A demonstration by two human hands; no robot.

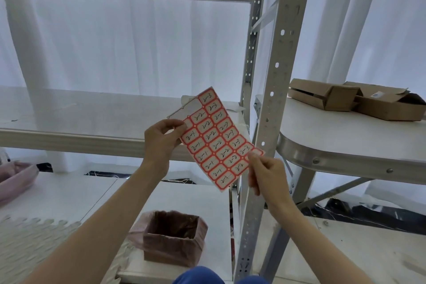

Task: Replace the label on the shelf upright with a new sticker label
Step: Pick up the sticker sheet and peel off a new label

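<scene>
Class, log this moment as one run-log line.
left hand: holds sticker sheet | right hand: pinches corner label | upright: no label yet

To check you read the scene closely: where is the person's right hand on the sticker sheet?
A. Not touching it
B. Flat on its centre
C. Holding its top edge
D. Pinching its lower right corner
D: the right hand pinches the lower right corner of the red-bordered sticker sheet, while the left hand grips its left edge.
</scene>
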